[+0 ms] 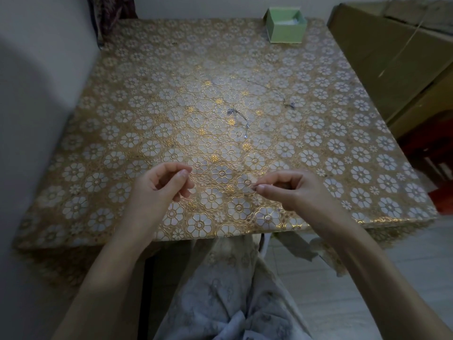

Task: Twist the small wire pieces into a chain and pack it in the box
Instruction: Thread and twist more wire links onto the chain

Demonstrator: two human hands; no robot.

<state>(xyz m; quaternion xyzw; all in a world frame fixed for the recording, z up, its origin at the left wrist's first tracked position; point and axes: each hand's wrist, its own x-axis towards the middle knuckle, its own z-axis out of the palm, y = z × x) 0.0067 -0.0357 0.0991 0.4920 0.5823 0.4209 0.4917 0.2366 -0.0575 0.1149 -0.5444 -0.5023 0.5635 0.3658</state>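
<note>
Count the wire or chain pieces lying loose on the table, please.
3 that I can make out: one near the table's middle, one to its right, and a faint one farther back. The patterned cloth may hide more.
</note>
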